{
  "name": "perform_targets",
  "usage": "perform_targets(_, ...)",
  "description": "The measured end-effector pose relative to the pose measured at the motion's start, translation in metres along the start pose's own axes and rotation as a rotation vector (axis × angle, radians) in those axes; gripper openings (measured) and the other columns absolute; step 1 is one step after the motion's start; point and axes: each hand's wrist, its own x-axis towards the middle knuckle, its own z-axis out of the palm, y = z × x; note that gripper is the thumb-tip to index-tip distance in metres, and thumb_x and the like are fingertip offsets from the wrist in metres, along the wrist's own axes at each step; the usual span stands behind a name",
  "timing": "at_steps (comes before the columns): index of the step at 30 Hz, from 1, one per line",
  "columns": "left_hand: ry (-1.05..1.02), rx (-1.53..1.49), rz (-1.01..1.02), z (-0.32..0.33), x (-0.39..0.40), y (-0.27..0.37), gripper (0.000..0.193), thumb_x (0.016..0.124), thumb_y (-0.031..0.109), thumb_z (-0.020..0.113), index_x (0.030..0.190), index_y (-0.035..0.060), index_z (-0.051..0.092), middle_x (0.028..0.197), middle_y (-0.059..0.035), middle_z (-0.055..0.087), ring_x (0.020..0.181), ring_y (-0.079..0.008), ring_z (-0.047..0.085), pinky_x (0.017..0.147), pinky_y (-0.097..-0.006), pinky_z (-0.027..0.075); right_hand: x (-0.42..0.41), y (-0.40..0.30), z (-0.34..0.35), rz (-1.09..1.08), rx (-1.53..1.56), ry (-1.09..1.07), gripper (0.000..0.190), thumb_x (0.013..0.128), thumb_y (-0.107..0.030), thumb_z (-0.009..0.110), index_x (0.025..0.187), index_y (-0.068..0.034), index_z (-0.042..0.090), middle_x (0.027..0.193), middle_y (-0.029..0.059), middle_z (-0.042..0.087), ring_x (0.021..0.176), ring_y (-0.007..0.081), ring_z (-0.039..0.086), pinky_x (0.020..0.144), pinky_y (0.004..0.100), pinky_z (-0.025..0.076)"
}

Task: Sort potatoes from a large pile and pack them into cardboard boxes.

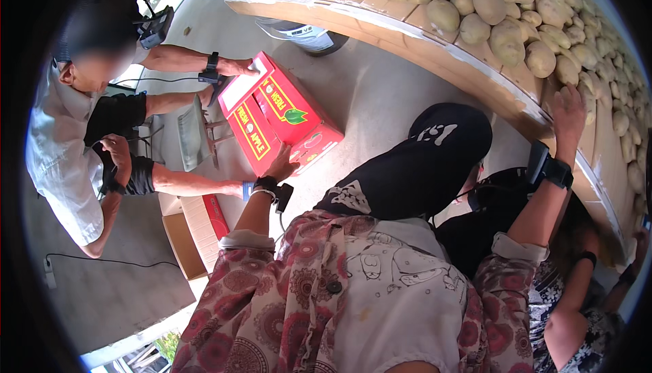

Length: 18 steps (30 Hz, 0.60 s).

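My left hand [282,163] rests against the near corner of a red cardboard apple box [305,113], its fingers spread over the edge. Printed writing and a green leaf mark the box's closed top. Over to the right, my right hand [569,113] reaches onto a wooden table [514,85], its fingertips beside the nearest potatoes [540,60]. The back of that hand hides its palm, so I cannot see whether a potato is touched. Another person's hand [239,67] lies on the far end of the box.
A person in a white shirt [66,154] is at the left, near a small folding stool [196,136]. An open cardboard box [188,235] and a black cable [112,261] lie on the floor. Under the table edge stands a bucket [305,37]. Another person's arm [573,301] is at lower right.
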Motion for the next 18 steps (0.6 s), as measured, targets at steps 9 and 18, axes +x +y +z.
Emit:
perform_targets(9,-0.035,-0.167,-0.064,-0.003,0.005,0.011,0.072,0.077,0.032,0.06,0.132,-0.0018,0.027,0.139,-0.0264,0.022,0.132,-0.0322,0.018,0.106,-0.0385,0.02,-0.009,0.012,-0.013,0.187,0.35,-0.076,0.042,0.08,-0.026,0.058,0.117,-0.008,0.054,0.122,0.0156,0.05,0.112,0.028,0.048,0.095,0.0338,0.036)
perform_targets(18,-0.153,-0.214,-0.125,-0.005,0.022,0.006,0.092,0.072,0.049,0.06,0.133,-0.0081,0.02,0.138,-0.0288,0.023,0.132,-0.032,0.017,0.105,-0.0383,0.02,-0.008,0.003,-0.018,0.255,0.579,0.105,0.037,0.08,-0.023,0.059,0.114,-0.007,0.058,0.108,0.0118,0.059,0.102,0.018,0.053,0.089,0.0274,0.038)
